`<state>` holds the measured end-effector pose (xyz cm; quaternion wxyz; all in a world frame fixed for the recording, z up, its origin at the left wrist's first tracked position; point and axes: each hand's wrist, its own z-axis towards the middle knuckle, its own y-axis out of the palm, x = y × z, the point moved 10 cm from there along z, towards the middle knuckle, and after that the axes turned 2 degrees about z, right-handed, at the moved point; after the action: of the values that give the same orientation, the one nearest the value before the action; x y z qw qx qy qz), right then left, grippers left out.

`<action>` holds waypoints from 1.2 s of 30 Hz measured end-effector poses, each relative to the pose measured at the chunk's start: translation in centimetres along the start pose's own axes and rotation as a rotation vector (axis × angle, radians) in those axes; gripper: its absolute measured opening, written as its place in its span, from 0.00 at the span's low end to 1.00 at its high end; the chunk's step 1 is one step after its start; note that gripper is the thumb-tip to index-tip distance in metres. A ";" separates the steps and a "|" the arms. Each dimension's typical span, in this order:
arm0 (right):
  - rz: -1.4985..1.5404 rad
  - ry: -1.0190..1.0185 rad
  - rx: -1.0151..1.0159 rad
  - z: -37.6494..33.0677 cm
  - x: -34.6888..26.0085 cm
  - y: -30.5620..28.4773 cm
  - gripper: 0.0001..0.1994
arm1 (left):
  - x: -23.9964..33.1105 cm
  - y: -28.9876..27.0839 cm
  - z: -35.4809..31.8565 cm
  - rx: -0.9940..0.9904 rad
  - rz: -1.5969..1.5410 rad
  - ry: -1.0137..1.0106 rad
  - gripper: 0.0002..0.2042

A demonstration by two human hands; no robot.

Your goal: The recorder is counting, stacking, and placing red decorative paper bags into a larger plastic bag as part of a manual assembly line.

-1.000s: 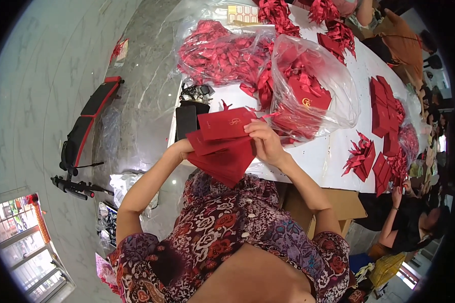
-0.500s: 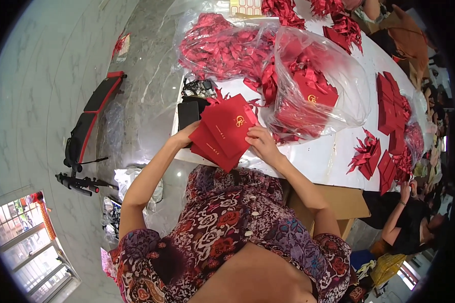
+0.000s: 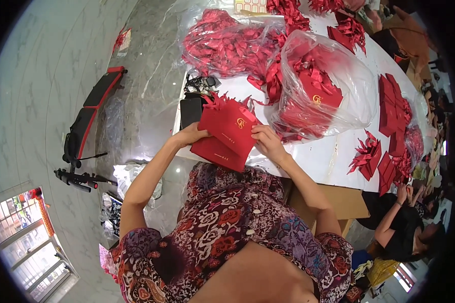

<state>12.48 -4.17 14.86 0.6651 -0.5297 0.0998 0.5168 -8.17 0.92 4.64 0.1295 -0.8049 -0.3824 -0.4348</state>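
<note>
Several flat red paper gift bags [image 3: 226, 132] with gold print and red ribbons are fanned out above the table's near edge. My left hand [image 3: 191, 134] is closed on their left side, the thumb lying over the front. At the right edge of the top bag, the fingers of my right hand [image 3: 269, 142] pinch it. A clear plastic bag [image 3: 356, 96] holding more red gift bags lies just beyond my right hand. Behind the fanned bags, a black phone [image 3: 190, 112] rests on the table.
A large clear bag of red ribbons [image 3: 232, 48] lies at the far left of the white table [image 3: 308, 164]. Stacks of red bags [image 3: 388, 108] line the right side, where another person [image 3: 402, 219] sits. Below the table is a cardboard box [image 3: 333, 202]; a black-and-red bench [image 3: 88, 111] stands left.
The fanned bags have turned slightly and overlap differently, and my right hand has shifted a little to the right along the top one. The other person's hands have come together.
</note>
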 end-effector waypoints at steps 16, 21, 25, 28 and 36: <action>-0.083 -0.089 -0.091 -0.7 -2.7 1.6 0.07 | -1.4 1.3 1.0 0.019 -0.223 -0.056 0.26; -0.085 -0.045 -0.069 -0.8 -2.1 1.0 0.09 | -0.9 1.7 0.9 0.081 -0.177 0.018 0.27; -0.096 0.075 0.129 -1.0 -3.1 -0.5 0.15 | -0.6 1.4 0.1 0.118 -0.149 0.069 0.26; 0.032 0.407 0.402 -3.7 -1.1 -1.3 0.18 | -0.5 1.6 0.1 0.105 -0.195 0.103 0.26; 0.879 0.994 0.525 -6.8 5.3 3.8 0.10 | 1.3 2.7 0.4 0.205 -0.144 0.247 0.26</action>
<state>14.67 -6.91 6.15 0.3768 -0.4355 0.7166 0.3934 -5.51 -0.03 5.75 0.2255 -0.6985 -0.4627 -0.4971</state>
